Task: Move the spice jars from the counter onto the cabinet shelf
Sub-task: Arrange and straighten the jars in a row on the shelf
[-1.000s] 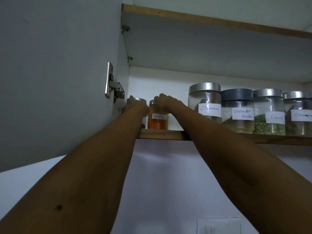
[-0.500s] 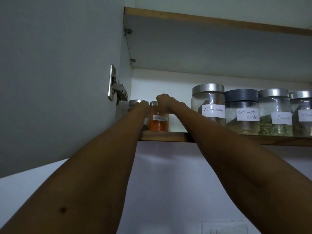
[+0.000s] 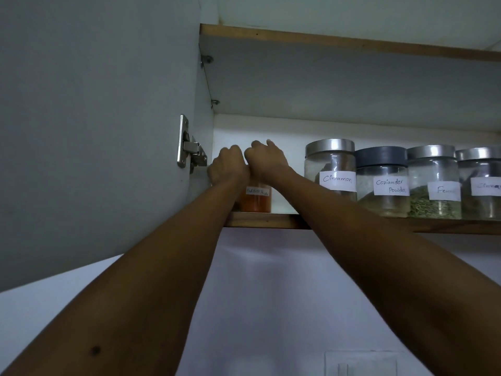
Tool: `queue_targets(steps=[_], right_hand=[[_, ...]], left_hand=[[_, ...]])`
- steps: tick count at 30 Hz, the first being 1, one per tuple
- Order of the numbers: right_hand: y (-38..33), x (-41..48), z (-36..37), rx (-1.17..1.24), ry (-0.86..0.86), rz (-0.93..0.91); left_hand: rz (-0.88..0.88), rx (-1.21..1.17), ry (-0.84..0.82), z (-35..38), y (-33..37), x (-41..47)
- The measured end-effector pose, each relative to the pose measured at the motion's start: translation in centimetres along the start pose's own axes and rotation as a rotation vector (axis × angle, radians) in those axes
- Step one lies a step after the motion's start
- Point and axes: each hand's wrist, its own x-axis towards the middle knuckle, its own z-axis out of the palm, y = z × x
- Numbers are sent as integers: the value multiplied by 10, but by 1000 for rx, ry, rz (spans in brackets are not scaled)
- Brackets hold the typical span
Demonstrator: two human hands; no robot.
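Two bare forearms raised from the bottom corners, meeting at the left end of the cabinet shelf [image 3: 265, 221]. Right grip [image 3: 267, 161] clenched over the top of the chilli jar [image 3: 257, 198], fingers curled behind the knuckles, lid hidden beneath the wrist. Left grip [image 3: 229, 168] bunched right against it in this view, close to the cabinet's side wall; cannot tell if clasping anything, the spot beneath covered by hand and forearm. Chilli jar upright on the shelf near its front edge, orange-red powder in the lower part, a handwritten white label across the glass, the writing hard to read. Further right along the same shelf, apart from both grips, four bigger glass jars in a close row: the cinnamon jar [image 3: 330, 169] under a silver lid, the coriander jar [image 3: 382, 183] under a dark grey lid, a silver-lidded jar of green seeds [image 3: 433, 185] with a label beginning "Fe", and a last silver-lidded jar [image 3: 481, 183] cut by the frame's right edge. At left, the cabinet door [image 3: 95, 118] swung open, its steel hinge [image 3: 189, 153] just beside the left grip. Overhead, the grey underside of an upper shelf [image 3: 352, 77] with a wooden front edge. Below the jars' shelf, pale wall [image 3: 271, 294] and the top of a white switch plate [image 3: 360, 363] at the bottom edge.
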Motion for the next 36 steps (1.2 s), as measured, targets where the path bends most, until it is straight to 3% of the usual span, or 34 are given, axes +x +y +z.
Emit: queue_targets(steps=[6, 13, 16, 21, 26, 30, 36], right_hand=[[21, -23, -70, 21, 156, -137], [99, -76, -105, 364, 247, 92], [132, -99, -104, 349, 147, 154], [167, -134, -109, 344, -94, 203], [176, -153, -113, 212, -280, 141], [176, -155, -109, 120, -325, 83], [177, -147, -106, 101, -333, 24]], left_hand=[[200, -286, 270, -24, 23, -15], [583, -417, 119, -34, 71, -38], [689, -283, 3, -32, 83, -49], [710, -161, -94, -30, 79, -58], [741, -36, -143, -32, 77, -65], [767, 54, -156, -32, 77, -62], [761, 10, -179, -33, 78, -61]])
